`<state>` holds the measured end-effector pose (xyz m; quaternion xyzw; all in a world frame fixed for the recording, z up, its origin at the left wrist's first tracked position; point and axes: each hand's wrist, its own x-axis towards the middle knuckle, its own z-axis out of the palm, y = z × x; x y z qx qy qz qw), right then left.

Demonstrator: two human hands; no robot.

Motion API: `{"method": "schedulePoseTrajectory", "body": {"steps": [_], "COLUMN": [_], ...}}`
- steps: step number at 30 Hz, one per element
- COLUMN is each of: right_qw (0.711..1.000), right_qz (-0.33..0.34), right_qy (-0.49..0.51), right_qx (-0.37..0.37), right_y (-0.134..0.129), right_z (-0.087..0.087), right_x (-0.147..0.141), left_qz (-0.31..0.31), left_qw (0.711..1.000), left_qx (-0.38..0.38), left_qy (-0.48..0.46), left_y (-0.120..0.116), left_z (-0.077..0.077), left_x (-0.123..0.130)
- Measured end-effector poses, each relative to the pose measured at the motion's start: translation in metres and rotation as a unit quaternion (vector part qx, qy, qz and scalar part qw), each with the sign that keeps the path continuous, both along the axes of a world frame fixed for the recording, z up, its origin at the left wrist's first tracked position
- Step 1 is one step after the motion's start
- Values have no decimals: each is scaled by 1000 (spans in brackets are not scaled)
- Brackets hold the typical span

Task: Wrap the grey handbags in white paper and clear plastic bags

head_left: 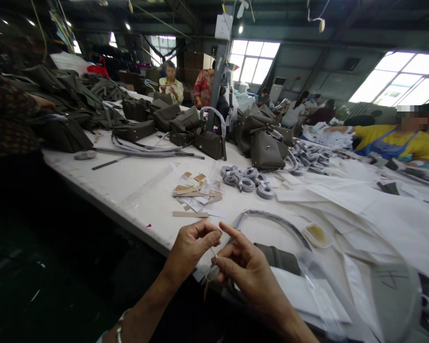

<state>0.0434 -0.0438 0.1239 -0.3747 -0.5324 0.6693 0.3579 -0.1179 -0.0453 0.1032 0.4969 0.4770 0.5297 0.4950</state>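
My left hand (195, 243) is pinched closed on one end of a thin white string (213, 252). My right hand (248, 271) grips the lower part of that string between thumb and fingers, its index finger stretched towards the left hand. Just below the fingers hangs a small pale, see-through piece (212, 273), too blurred to name. Beneath and beyond my right hand lies a dark olive handbag (280, 258), partly hidden, with its strap (271, 216) in clear wrapping arched over the table.
On the white table (139, 178) are cards and paper strips (196, 193), coiled wrapped straps (246, 183), a small dish (318, 235) and white sheets (364, 214). Finished-looking handbags (268, 150) stand behind. A co-worker in yellow (382, 138) sits right; another person's sleeve (7, 109) is left.
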Motion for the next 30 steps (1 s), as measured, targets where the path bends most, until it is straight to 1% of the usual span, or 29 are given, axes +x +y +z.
{"method": "schedulePoseTrajectory", "body": {"steps": [2, 4, 6, 8, 10, 11, 12, 14, 16, 19, 22, 25, 27, 30], "right_qw": [1000, 1000, 1000, 999, 999, 999, 999, 999, 999, 999, 998, 999, 999, 998], "right_qz": [0, -3, -12, -26, -37, -39, -40, -34, -25, -27, -38, -41, -43, -48], "right_qy": [-11, -19, -25, -23, -15, -11, -9, -12, -23, -38, -41, -35, -32, -30], "right_qx": [1, 0, 3, 7, 9, 8, 7, 4, 3, 10, 10, 3, -1, -15], "right_y": [-1, -1, 0, 1, 3, 4, 4, 4, 4, 2, 1, 2, 3, 3], "right_z": [-1, -2, -5, -8, -13, -15, -17, -19, -17, -13, -13, -18, -21, -19], "right_x": [0, 1, 4, 8, 13, 15, 16, 18, 17, 17, 21, 27, 29, 29], "left_qz": [24, 29, 26, 30, 48, 66, 86, 118, 135, 136, 96, 68, 80, 131], "left_qw": [1000, 999, 999, 997, 987, 976, 959, 909, 874, 854, 845, 830, 816, 794], "left_qx": [-4, -4, -12, -33, -71, -93, -119, -171, -206, -234, -261, -271, -269, -262], "left_qy": [13, 16, 28, 65, 134, 183, 243, 362, 420, 445, 457, 482, 506, 533], "left_y": [1, -1, -3, -6, -7, -8, -8, -8, -9, -13, -19, -30, -40, -53], "left_z": [-1, -2, -5, -15, -32, -43, -54, -74, -86, -90, -93, -103, -107, -101], "left_x": [1, -2, -11, -27, -47, -58, -68, -84, -94, -101, -109, -122, -132, -146]}}
